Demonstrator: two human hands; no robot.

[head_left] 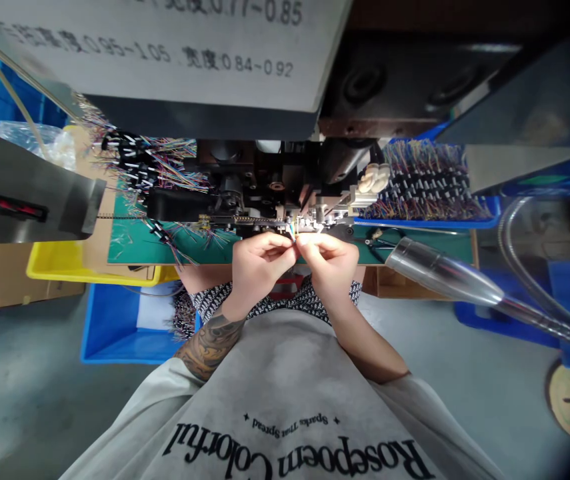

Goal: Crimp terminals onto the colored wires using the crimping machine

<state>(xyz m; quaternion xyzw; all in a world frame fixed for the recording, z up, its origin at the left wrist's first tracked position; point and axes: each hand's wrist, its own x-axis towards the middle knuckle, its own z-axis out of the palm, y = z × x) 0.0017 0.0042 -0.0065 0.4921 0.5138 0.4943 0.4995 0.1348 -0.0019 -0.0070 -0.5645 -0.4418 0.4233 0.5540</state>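
At the front of the machine (232,190), the person's left hand (263,263) and right hand (329,263) meet, thumbs and fingertips closed in a narrow pinch on a few wires (293,230). The wires stand just before the machine's working point, their ends pointing into it; whether they touch metal there is too small to tell. The step in hand looks like lining up wire ends at the machine, and the next move seems to call for a steady pinch, tips straight, fingers kept back from the metal.

The wires are hair-thin, with pale and bluish coats. A stiff metal strip (259,221), toothed in fine repeats, runs in from the machine's left. The machine itself is dark, blocky metal with bolts and bright small parts. Below it lies a smooth green mat (129,247). Left of the machine sprawl frayed, many-coloured bundles (135,160); to its right, a glossy blue tray (429,222) holds neater rows, and a clear, tapered nozzle (445,270) sits on a ribbed hose.
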